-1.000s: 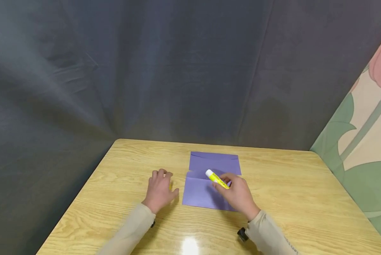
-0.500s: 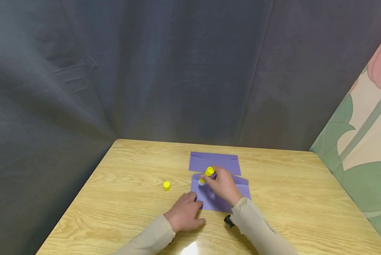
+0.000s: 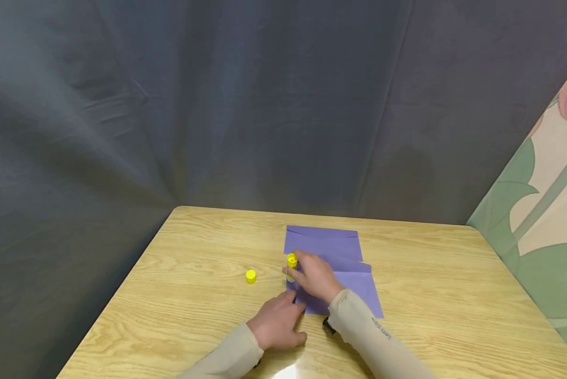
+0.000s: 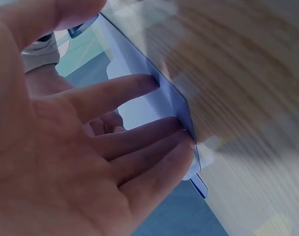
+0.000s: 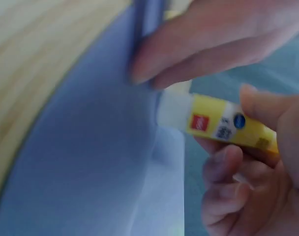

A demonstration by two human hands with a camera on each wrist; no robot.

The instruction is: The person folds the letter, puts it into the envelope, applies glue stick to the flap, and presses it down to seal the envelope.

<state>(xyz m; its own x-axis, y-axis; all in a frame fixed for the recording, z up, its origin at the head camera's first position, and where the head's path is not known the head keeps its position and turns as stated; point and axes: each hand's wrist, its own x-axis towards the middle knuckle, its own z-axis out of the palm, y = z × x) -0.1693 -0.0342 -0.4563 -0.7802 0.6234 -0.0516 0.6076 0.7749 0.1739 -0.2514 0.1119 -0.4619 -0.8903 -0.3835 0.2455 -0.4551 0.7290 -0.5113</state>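
Note:
A purple envelope [image 3: 359, 292] lies with its flap unfolded away from the person. The right hand [image 3: 314, 276] pinches a yellow glue stick [image 5: 228, 122] between thumb and fingers, its base up. In the right wrist view, the stick's white end [image 5: 174, 109] meets the envelope near the fold of the flap, at the left side. The left hand [image 3: 278, 322] rests its outstretched fingertips on the envelope's near left corner; in the left wrist view those fingers [image 4: 154, 162] press the paper along its edge. Part of the envelope is hidden under both hands.
The glue stick's yellow cap [image 3: 251, 276] stands on the wooden table [image 3: 193, 295], left of the envelope. A second purple envelope [image 3: 322, 240] lies just behind the first. A dark curtain [image 3: 283, 105] hangs behind the table, with a floral cloth [image 3: 548, 221] at the right.
The left hand has set down the yellow cap and moved right onto the envelope. The right hand has turned the glue stick over, lowered it to the paper and moved it left.

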